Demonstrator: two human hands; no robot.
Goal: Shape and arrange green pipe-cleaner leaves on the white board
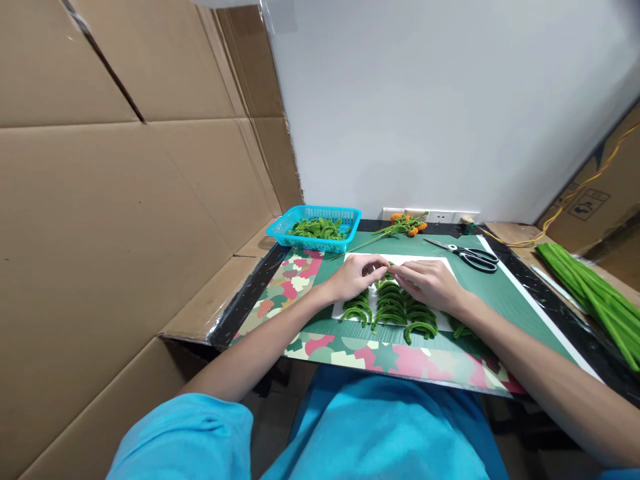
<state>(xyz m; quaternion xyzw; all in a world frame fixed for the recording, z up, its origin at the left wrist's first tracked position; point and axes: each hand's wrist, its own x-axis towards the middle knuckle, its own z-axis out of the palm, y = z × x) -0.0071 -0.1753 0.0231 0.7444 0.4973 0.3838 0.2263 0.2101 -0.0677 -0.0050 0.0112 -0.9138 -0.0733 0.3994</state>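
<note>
My left hand (356,275) and my right hand (430,283) meet over a white sheet (450,268) on the green mat (500,293). Their fingertips pinch the same small green pipe-cleaner piece (391,266) between them. Just below the hands, several bent green pipe-cleaner arches (390,308) lie in rows on the sheet.
A blue basket (316,229) of green bent pieces stands at the back left. Orange-and-green stems (407,225) and black scissors (470,255) lie at the back. Straight green pipe cleaners (590,290) are piled at the right. Cardboard walls (125,200) rise at the left.
</note>
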